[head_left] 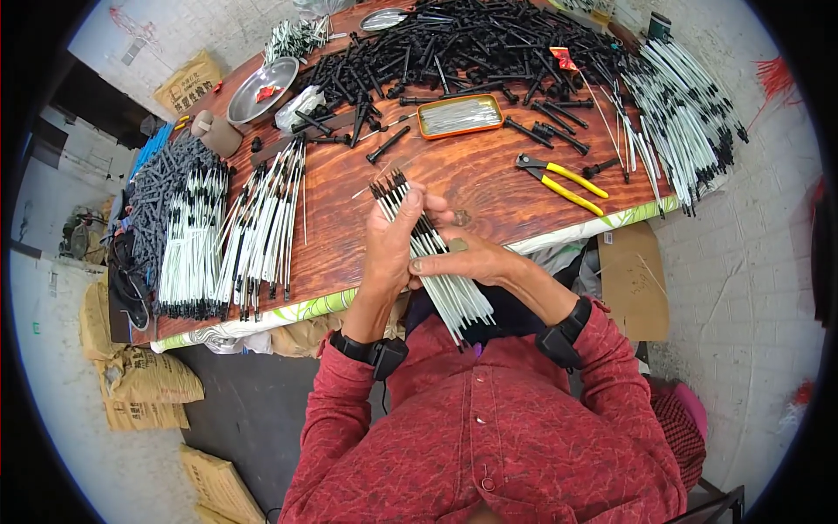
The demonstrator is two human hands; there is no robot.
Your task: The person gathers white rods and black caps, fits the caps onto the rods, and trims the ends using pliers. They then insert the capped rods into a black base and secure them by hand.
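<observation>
A bundle of thin white rods with black tips (456, 306) is held in front of my chest, tilted, with the black ends toward the table. My left hand (390, 234) is closed round its upper part, the thumb lying across the rods. My right hand (478, 260) grips the bundle from the right side, its thumb pressed over the middle of the rods; some of its fingers are hidden behind them. Just beyond my hands is the wooden table (349, 175). Yellow-handled pliers (563, 182) lie on it to the right.
Black plastic parts (454, 39) are heaped at the back. An orange-rimmed tin (460, 116) holds thin metal pins. More white rods lie in piles at the left (194, 244) and right (685, 113). A metal bowl (249, 100) and grey parts (166, 192) are at the left. Sacks (148, 375) stand on the floor.
</observation>
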